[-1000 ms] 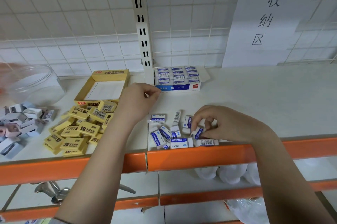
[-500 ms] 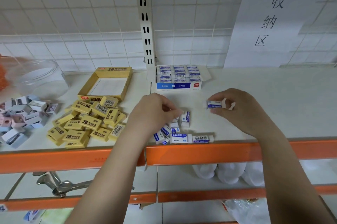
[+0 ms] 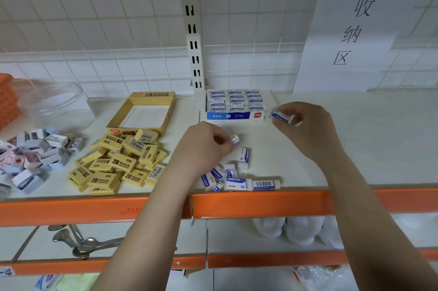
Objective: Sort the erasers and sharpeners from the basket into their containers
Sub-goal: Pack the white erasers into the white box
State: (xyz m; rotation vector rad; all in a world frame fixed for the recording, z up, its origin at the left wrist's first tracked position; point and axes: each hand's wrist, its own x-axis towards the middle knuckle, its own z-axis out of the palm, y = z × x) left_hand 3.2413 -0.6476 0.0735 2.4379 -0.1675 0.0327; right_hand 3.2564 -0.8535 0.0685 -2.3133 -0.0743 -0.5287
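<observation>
White shelf board: pale laminate shelf (image 3: 355, 148) with an orange metal front rail (image 3: 260, 203), carrying everything below.
Right hand: at 2 o'clock (image 3: 305, 124), pinching a small white eraser in a blue-and-white paper sleeve (image 3: 280, 116) between thumb and curled fingers, held above the shelf just right of the box.
Left hand: at centre (image 3: 206, 146), fingers curled around a second small white eraser (image 3: 235, 140), only its end showing past the fingertips.
Blue box: open blue-and-white cardboard box (image 3: 234, 115) at 12 o'clock against the upright post, packed with rows of the same sleeved erasers (image 3: 235, 99).
Loose white erasers: scattered pile of blue-sleeved erasers (image 3: 237, 178) at 6 o'clock, close to the front rail, partly under the left wrist.
Yellow box: open yellow cardboard box marked 2B (image 3: 144, 112) at 10 o'clock, interior bare white.
Yellow erasers: heap of yellow 2B erasers (image 3: 118, 162) at 8 o'clock, just in front of the yellow box.
Sharpeners: heap of small pastel plastic sharpeners (image 3: 30, 153) at 9 o'clock, near the left edge.
Clear tub: round transparent plastic container (image 3: 57, 105) behind the sharpeners, at 10 o'clock.
Orange basket: orange mesh basket (image 3: 7, 98) at the far left edge, mostly cut off.
Paper sign: white sheet with handwritten characters (image 3: 350, 29) on the wire grid at 1 o'clock.
</observation>
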